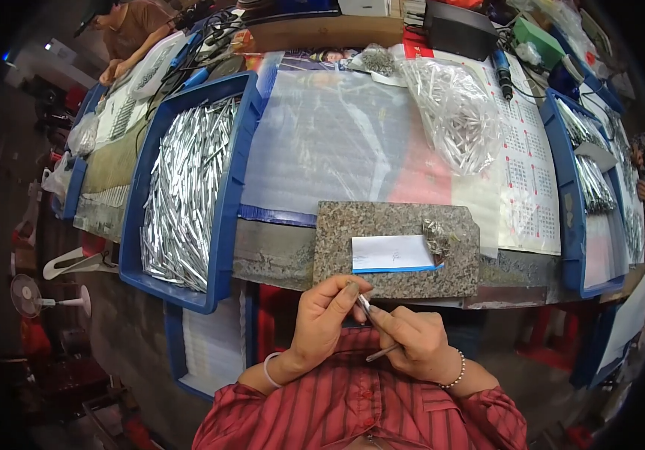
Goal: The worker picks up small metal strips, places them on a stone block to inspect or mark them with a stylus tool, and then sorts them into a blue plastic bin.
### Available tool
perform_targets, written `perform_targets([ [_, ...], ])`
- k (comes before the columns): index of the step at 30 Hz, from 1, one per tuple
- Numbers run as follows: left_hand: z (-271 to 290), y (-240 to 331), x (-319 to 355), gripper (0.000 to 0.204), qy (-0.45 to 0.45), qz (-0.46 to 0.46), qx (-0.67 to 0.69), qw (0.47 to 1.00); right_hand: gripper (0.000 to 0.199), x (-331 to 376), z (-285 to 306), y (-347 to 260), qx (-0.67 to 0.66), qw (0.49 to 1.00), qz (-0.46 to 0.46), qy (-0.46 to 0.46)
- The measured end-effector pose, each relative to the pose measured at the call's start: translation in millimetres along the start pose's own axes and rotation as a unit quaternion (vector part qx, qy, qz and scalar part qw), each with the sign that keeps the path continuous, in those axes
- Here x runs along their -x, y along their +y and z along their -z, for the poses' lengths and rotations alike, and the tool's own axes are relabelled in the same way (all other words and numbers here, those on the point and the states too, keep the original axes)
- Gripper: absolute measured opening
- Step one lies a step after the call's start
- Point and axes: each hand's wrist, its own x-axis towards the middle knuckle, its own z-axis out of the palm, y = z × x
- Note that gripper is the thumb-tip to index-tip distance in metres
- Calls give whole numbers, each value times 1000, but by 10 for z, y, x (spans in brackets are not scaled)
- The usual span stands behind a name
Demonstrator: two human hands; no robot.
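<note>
My left hand [322, 319] is closed in front of my chest, thumb and fingertips pinching a small, slim silvery metal piece [365, 303]. Against the lower end of that piece press the fingers of my right hand [418, 341], also closed. From under the right palm sticks out a thin grey metal rod [382, 352]; the rest of it is hidden. Just beyond the hands lies a speckled granite slab [337, 225]. On it rest a white paper pad with a blue edge [390, 253] and a small heap of tiny metal parts [436, 241].
A blue bin [221, 255] of many slim silvery pieces stands at left. A clear bag of similar pieces [461, 124] lies on a calendar sheet [536, 202]. At right is another blue tray [566, 195]. A blue-handled power tool [502, 75] and a co-worker [131, 37] are farther back.
</note>
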Motion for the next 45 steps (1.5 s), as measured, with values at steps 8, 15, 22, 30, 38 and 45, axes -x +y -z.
perform_targets([
  [8, 31, -8, -5, 23, 11, -14, -52, 998, 37, -42, -84, -38, 35, 999, 10, 34],
  [15, 55, -40, 4, 21, 7, -6, -1, 1000, 37, -27, -46, -43, 40, 999, 10, 6],
  [22, 72, 22, -28, 17, -50, 22, 20, 998, 33, 22, 61, 82, -9, 999, 20, 40],
  [30, 150, 258, -127, 11, -213, -82, -361, 904, 21, -107, 489, 126, 95, 982, 89, -140],
  [38, 49, 268, -285, 11, -80, -232, -386, 889, 23, -289, 575, 199, 79, 995, 33, 60],
  [45, 164, 95, -574, 16, -16, -344, -534, 772, 54, -284, 771, 229, -66, 990, -79, 99],
])
